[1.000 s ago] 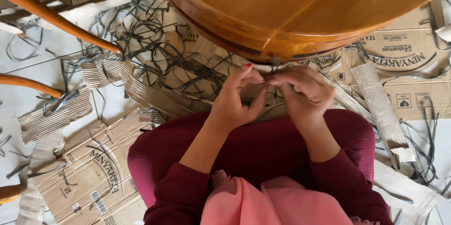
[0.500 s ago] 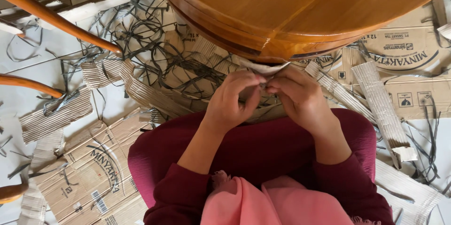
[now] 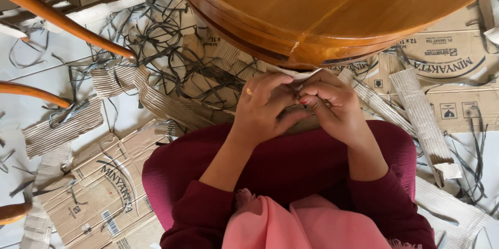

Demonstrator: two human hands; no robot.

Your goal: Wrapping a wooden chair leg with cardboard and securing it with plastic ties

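A round, glossy brown wooden table top (image 3: 332, 10) fills the upper part of the view. Just below its near edge, my left hand (image 3: 267, 108) and my right hand (image 3: 332, 106) are pressed together, fingers curled around a small pale piece of paper-like wrapping (image 3: 299, 74) that sticks out from under the table's rim. A ring shows on a left finger. Both hands hover over my lap in dark red cloth (image 3: 291, 166). What exactly sits between the fingers is mostly hidden.
Flattened brown cardboard boxes (image 3: 99, 197), torn corrugated strips (image 3: 421, 119) and tangles of dark plastic strapping (image 3: 171, 56) cover the pale floor. Orange-brown wooden chair legs (image 3: 57, 17) cross the upper left. A pink scarf (image 3: 291, 225) hangs at the bottom.
Both hands have drawn down a little from the table's rim and closed tighter together around the pale piece.
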